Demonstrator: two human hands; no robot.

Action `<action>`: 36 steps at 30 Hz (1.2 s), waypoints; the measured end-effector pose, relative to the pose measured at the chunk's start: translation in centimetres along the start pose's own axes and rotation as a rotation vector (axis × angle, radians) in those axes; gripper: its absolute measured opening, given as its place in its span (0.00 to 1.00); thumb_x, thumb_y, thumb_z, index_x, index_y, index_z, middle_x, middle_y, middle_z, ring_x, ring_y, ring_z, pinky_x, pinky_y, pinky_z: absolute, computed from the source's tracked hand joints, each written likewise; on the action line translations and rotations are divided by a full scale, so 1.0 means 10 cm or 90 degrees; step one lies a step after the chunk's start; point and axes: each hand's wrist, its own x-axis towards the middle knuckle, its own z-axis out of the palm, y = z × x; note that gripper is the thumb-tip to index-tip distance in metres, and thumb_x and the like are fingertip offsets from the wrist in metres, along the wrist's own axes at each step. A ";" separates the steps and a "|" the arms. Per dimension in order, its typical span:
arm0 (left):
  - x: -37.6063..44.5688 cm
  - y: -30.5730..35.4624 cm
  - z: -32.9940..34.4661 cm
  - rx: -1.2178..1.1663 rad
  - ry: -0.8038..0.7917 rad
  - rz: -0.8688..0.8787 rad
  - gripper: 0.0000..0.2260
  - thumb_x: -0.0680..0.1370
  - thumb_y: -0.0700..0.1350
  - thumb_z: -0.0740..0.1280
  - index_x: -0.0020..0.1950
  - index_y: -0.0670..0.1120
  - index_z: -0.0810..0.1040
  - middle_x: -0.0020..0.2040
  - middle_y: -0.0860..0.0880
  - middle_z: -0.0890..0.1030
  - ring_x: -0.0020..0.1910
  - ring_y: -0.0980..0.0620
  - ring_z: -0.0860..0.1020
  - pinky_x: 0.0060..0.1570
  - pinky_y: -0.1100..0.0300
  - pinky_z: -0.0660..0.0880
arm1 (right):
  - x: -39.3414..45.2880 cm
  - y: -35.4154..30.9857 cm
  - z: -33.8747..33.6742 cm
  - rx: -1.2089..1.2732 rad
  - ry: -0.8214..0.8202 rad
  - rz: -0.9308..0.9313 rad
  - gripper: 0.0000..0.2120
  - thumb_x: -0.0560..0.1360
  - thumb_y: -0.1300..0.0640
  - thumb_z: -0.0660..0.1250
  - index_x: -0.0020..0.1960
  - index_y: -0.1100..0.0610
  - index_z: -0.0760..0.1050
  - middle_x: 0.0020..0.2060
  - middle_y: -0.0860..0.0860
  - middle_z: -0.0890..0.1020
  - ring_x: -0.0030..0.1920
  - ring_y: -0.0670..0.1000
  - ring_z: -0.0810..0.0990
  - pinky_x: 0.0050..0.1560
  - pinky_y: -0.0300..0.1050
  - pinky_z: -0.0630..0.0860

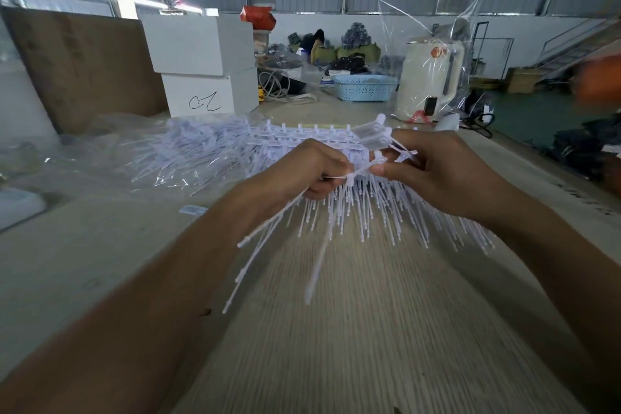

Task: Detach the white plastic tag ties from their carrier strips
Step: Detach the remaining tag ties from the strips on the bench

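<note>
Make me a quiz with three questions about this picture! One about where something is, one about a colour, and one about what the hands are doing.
1. Where is the basket?
A. Far back on the table, left of the kettle
B. In the person's lap
C. On top of the white boxes

2. What colour are the ties?
A. Red
B. White
C. Black

3. What is the left hand doing?
A. Lying flat on the table
B. Waving in the air
C. Gripping a bunch of ties

Answers:
1 A: it sits beside the kettle, behind the hands.
2 B: every tie in the pile is white.
3 C: its fingers curl round ties, while the right hand pinches another.
</note>
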 end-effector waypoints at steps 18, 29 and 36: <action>-0.08 0.07 0.06 0.041 0.046 0.104 0.22 0.81 0.42 0.67 0.26 0.50 0.75 0.25 0.54 0.70 0.24 0.56 0.64 0.28 0.65 0.62 | 0.02 0.11 -0.02 0.072 -0.022 0.106 0.14 0.76 0.51 0.72 0.38 0.61 0.81 0.31 0.50 0.81 0.32 0.41 0.75 0.38 0.35 0.68; -0.01 0.01 0.01 0.054 0.129 0.118 0.21 0.78 0.44 0.72 0.26 0.47 0.70 0.26 0.48 0.67 0.24 0.54 0.63 0.27 0.68 0.63 | 0.02 0.04 -0.01 -0.011 -0.009 0.030 0.14 0.79 0.51 0.69 0.38 0.56 0.83 0.25 0.52 0.75 0.26 0.44 0.71 0.30 0.36 0.62; -0.03 0.03 0.01 0.107 0.128 0.140 0.18 0.76 0.39 0.72 0.29 0.39 0.70 0.25 0.48 0.65 0.25 0.55 0.62 0.29 0.67 0.64 | 0.02 0.08 -0.03 -0.054 -0.034 -0.036 0.18 0.78 0.46 0.65 0.37 0.56 0.82 0.26 0.50 0.76 0.26 0.48 0.72 0.31 0.45 0.67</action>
